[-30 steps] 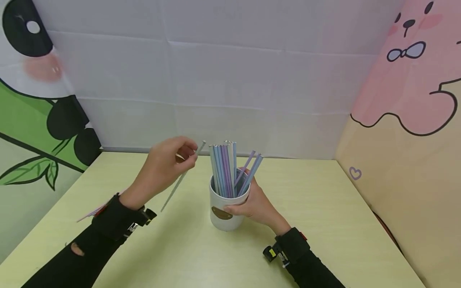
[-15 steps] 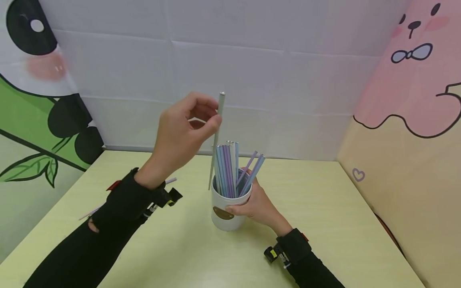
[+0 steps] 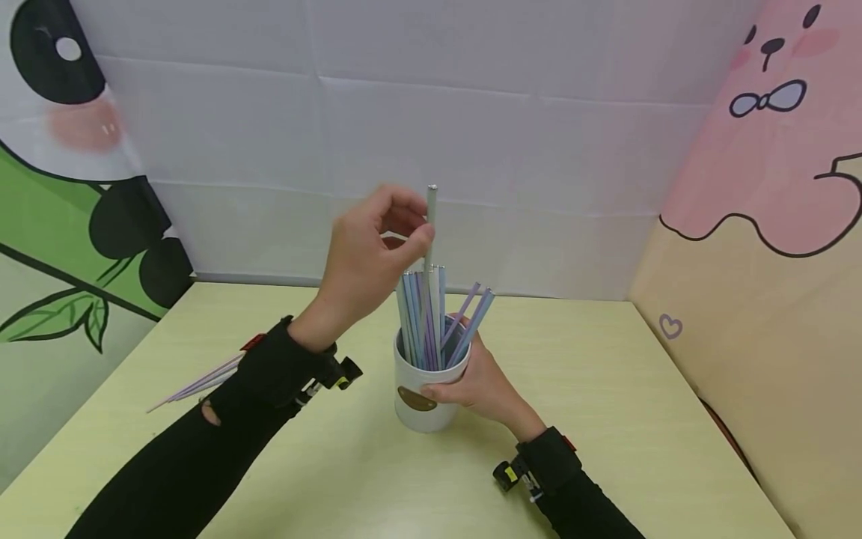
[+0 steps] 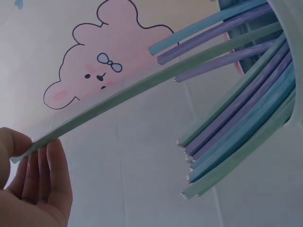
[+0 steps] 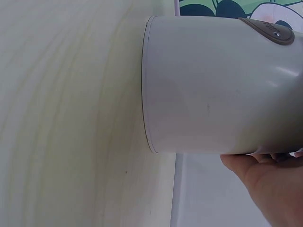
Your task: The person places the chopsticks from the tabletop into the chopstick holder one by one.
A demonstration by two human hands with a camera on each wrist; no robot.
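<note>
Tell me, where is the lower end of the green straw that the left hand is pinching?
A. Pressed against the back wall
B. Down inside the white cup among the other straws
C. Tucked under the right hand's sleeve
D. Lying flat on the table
B: the left hand pinches the green straw upright, and its lower end disappears among the straws standing in the white cup, which the right hand grips.
</note>
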